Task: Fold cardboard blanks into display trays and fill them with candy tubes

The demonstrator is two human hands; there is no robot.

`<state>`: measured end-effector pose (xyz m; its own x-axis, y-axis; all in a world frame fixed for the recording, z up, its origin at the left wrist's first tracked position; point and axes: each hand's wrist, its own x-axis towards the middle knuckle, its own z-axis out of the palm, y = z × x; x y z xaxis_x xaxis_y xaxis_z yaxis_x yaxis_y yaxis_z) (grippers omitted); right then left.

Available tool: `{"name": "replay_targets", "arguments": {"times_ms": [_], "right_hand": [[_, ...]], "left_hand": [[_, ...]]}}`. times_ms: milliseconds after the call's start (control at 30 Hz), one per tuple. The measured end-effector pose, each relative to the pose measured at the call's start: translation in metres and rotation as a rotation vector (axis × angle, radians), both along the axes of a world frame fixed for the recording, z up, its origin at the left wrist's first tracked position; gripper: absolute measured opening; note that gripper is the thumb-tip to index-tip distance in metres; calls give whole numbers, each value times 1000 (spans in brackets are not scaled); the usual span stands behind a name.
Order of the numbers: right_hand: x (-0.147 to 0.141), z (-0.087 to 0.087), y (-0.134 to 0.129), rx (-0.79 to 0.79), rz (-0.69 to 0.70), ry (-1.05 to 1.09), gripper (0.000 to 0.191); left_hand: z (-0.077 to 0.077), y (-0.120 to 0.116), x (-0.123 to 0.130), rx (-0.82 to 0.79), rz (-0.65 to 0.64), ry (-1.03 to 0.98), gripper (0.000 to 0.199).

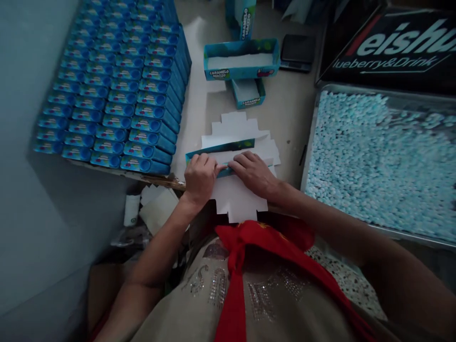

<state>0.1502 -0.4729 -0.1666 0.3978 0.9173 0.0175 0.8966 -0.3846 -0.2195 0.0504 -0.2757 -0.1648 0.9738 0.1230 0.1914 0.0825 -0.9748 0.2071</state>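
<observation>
Blue carton (pixel 231 146) lies on white blanks (pixel 240 199), open side up, long axis left-right, right end slightly farther. Left hand (pixel 201 175) grips its left portion; right hand (pixel 252 172) contacts near wall, closure indeterminable.

Looks like a small candy-packing workshop to me. There's a big block of blue candy packs (pixel 117 85) lined up in tight rows on the worktable (pixel 192 90), plus printed "CARAMELO MACIZO" display boxes (pixel 242 59) and flat white die-cut carton blanks (pixel 242 199) on the same table. Right beside it sits a big metal tray (pixel 309 156) loaded with loose pale-blue candies (pixel 377 175). Speckled floor (pixel 352 280), plain wall (pixel 32 190), pretty basic setup.
</observation>
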Motion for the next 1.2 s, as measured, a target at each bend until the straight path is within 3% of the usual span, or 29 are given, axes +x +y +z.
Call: {"name": "replay_targets", "arguments": {"times_ms": [100,267,400,533,667,767,900,967,1067,1133,1200], "right_hand": [[1,-4,3,-11,-4,-3,33],[-3,2,14,-58,-80,-31,36],[-4,13,24,-187,-147,57,40],[2,27,10,-236,-57,145,22],[6,33,-21,-262,-85,39,32],[26,30,-34,-230,28,-15,35],[63,26,-37,-22,81,-11,34],[67,25,-37,150,-17,22,39],[55,15,-35,408,-413,88,40],[45,3,-29,470,-685,159,44],[42,-9,-23,410,-851,250,57]], "left_hand": [[-4,-3,-17,64,-91,51,31],[-5,-6,-22,83,-61,177,32],[-7,0,-21,91,-79,136,37],[-8,-1,-24,134,-54,76,36],[8,-25,-33,134,-24,164,32],[28,-40,-32,63,-81,261,33],[37,-27,11,-117,-10,54,52],[30,-11,46,-249,88,29,69],[18,7,95,-432,138,188,82],[12,11,116,-468,104,264,76],[7,9,125,-445,46,288,64]]}}
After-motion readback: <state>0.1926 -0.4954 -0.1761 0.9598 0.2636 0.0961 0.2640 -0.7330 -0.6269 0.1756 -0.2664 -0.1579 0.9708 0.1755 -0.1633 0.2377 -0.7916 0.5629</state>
